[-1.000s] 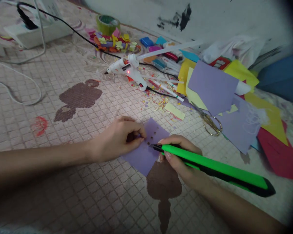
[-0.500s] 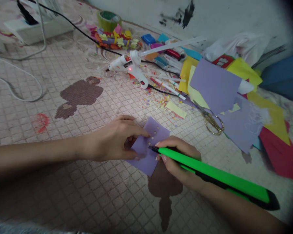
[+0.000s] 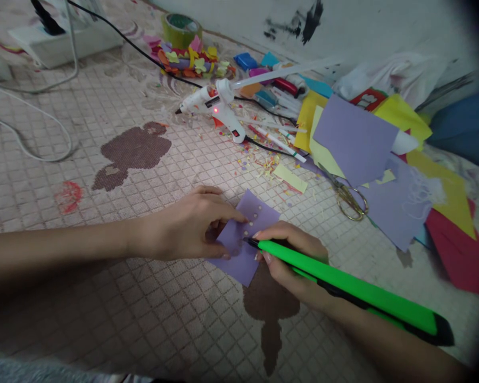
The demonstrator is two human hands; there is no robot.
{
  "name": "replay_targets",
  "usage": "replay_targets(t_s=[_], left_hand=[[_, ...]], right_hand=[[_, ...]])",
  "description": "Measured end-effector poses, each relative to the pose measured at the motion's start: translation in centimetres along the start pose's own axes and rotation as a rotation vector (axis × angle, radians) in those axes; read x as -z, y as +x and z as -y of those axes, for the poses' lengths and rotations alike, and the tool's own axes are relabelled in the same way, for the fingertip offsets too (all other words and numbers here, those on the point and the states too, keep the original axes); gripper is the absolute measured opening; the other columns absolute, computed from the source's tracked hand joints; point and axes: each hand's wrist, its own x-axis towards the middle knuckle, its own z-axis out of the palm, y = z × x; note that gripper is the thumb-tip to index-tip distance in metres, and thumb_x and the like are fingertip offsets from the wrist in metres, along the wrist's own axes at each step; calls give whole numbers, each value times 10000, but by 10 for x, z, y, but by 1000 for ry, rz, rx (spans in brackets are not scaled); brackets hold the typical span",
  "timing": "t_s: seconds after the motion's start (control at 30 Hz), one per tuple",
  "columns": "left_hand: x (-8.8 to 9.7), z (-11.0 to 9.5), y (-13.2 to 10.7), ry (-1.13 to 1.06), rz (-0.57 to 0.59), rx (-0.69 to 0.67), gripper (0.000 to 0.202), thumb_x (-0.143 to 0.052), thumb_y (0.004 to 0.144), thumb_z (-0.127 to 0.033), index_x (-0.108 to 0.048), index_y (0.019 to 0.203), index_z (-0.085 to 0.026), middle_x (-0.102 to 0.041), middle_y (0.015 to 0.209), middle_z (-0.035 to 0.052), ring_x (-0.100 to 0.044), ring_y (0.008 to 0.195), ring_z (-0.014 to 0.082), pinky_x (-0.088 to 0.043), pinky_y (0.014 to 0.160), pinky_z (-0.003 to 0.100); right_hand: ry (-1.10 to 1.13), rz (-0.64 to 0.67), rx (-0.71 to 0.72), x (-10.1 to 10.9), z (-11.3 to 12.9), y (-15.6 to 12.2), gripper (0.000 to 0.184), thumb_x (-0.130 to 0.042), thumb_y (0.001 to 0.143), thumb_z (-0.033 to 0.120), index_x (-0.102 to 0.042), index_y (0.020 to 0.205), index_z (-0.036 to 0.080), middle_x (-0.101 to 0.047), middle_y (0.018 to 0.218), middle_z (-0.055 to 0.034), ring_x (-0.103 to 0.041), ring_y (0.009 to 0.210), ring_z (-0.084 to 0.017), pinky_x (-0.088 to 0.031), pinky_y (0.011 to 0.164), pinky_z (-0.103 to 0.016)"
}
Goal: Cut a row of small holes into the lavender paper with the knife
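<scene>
A small piece of purple paper with a row of small holes lies on the patterned cloth in front of me. My left hand grips its left side, thumb and forefinger on the sheet with a slight bulge between them. My right hand is closed round a green utility knife, held like a pen. The knife's dark tip touches or nearly touches the paper beside the row of holes. Its handle slants back over my right forearm.
A white glue gun with a lit red light lies beyond the paper, its black cord trailing. Gold-handled scissors lie at the right by coloured sheets. Green tape and a power strip are at the back.
The whole view has shifted slightly. Both hands keep their hold, and the knife tip stays at nearly the same spot on the paper.
</scene>
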Motion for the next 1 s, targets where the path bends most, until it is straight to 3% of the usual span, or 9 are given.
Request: replay_targets(t_s=[0.5,0.6,0.73,1.0], left_hand=[[1,-1,0,-27,26,25,411,-736,804,-339,-644,1195,-250,-723,812,-44,-678,800,148,-268,1156,443],[3,0,1,-38,9,13,310,-620,881,-269,-658,1188,-247,-691,738,-56,-657,735,119,-284,1145,421],[2,-1,0,-50,-9,8,324,-591,882,-227,-664,1197,-238,-670,709,-68,-636,685,101,-287,1151,419],[-9,-5,-5,-78,-185,53,347,-656,873,-252,-653,1219,-224,-664,728,-74,-622,666,95,-328,1116,392]], right_hand=[[-12,86,111,3,-2,3,227,-609,801,72,-685,988,175,-716,829,-27,-687,746,-131,-554,694,-257],[58,42,37,4,-3,1,205,-610,818,97,-686,979,198,-716,791,-2,-690,699,-111,-558,674,-234],[143,-36,-84,5,-1,0,185,-603,836,130,-677,975,227,-711,770,26,-701,642,-93,-567,619,-205],[135,-95,-73,7,-1,0,185,-596,839,137,-678,983,219,-702,775,13,-700,661,-112,-569,623,-236]])
